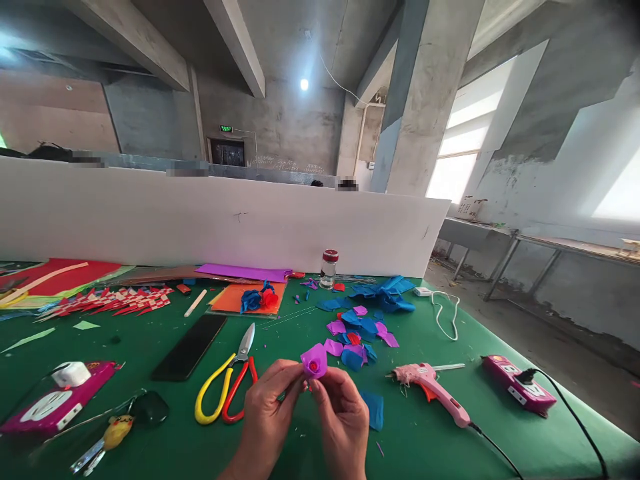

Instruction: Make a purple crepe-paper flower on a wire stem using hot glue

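Note:
Both hands meet low in the middle of the head view, around a small purple paper flower (314, 362) with a red centre. My left hand (274, 410) pinches its left side and base. The fingers of my right hand (343, 417) are closed on its right side. Scissors (235, 380) with one yellow and one red handle lie left of my left hand. Blue, purple and red paper petals (355, 333) are scattered beyond my right hand. A pink glue gun (434, 389) rests to the right. Blue and red paper flowers (260, 298) sit on orange sheets (225, 300).
A black phone (190, 348), a left power strip (60, 400) and a keychain (117, 433) lie left. A lidded glass jar (329, 270) stands near the white board (200, 217). The right power strip (519, 385) has a black cable.

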`<state>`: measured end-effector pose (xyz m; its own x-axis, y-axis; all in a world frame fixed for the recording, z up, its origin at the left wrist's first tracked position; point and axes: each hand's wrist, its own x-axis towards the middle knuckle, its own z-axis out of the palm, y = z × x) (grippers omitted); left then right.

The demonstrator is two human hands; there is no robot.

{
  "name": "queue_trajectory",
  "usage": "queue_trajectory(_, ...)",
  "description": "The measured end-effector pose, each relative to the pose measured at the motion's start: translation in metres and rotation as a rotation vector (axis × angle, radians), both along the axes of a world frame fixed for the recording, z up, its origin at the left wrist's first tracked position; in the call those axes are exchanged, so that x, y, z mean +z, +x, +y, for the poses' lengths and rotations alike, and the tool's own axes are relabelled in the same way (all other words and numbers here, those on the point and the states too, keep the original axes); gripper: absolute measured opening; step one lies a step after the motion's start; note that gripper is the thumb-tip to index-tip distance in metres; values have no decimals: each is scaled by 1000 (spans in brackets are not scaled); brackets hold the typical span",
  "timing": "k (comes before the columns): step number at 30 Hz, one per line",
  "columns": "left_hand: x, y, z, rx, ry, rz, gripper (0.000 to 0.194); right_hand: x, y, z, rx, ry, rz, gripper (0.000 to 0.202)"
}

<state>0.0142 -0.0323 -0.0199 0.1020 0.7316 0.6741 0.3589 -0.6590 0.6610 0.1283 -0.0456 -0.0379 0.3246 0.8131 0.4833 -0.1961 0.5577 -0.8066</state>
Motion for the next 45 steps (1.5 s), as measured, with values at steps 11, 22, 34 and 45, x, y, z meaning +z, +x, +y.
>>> queue_trajectory(11,-6,4,3,2,-44,-82,14,4,-3,-1,18,-65,107,12)
queue_trajectory(22,-5,9,6,-89,-177,-197,17,12,1,2,90,-182,187,23)
queue_trajectory(34,-7,5,6,-54,-108,-113,21,9,0,4,176,-157,198,24)
queue_trajectory(45,-6,5,6,8,-18,-39,23,4,0,7,123,-161,178,25)
